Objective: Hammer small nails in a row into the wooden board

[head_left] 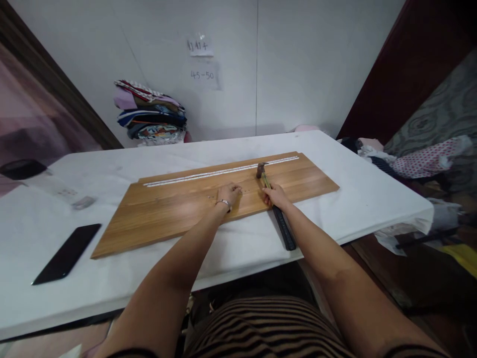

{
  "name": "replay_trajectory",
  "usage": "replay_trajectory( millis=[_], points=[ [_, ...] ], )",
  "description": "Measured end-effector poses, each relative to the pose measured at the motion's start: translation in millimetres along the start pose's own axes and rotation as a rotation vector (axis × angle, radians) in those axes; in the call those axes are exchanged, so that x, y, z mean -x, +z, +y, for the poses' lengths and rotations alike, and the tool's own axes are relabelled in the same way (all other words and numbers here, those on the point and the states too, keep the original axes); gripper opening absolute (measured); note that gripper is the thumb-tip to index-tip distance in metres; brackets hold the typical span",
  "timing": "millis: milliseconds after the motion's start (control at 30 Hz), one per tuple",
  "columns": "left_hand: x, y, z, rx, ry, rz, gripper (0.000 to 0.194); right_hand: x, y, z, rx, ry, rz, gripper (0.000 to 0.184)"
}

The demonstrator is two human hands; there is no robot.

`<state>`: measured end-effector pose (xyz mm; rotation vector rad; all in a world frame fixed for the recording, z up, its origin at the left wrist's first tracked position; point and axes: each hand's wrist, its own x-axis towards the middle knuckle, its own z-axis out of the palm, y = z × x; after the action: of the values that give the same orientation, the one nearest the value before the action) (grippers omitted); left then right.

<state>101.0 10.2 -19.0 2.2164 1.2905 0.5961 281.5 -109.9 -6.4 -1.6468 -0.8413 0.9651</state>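
A long wooden board (167,219) lies flat across the white-covered table. My right hand (276,195) grips a hammer (283,228) partway up, its fingers wrapped round the shaft below the head. The rusty hammer head is just above or on the board, while the black handle end points toward me. To its left, my left hand (230,193), with a bracelet at the wrist, is low over the board. Its fingers are pinched together on something too small to make out. Small dark specks, perhaps nails, show on the wood near both hands.
A white strip (223,171) runs along the board's far side. A black flat object (67,253) like a phone lies at left, near a small clear packet (84,202). Folded clothes (151,112) are stacked by the wall. More fabric (425,158) lies beyond the table's right edge (428,219).
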Motion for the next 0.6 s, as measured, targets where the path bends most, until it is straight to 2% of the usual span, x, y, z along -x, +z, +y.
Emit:
replay_trajectory(
  millis=[233,600],
  points=[
    [-0.1,5.1,-1.8,-0.037,0.027,-0.021,0.024,1.4,-0.9,-1.6,-0.003,0.006,-0.002,0.02],
    [11.6,-7.0,21.0,-0.301,0.127,-0.071,0.025,-3.6,0.0,5.0,-0.024,-0.014,0.007,0.02]
  ],
)
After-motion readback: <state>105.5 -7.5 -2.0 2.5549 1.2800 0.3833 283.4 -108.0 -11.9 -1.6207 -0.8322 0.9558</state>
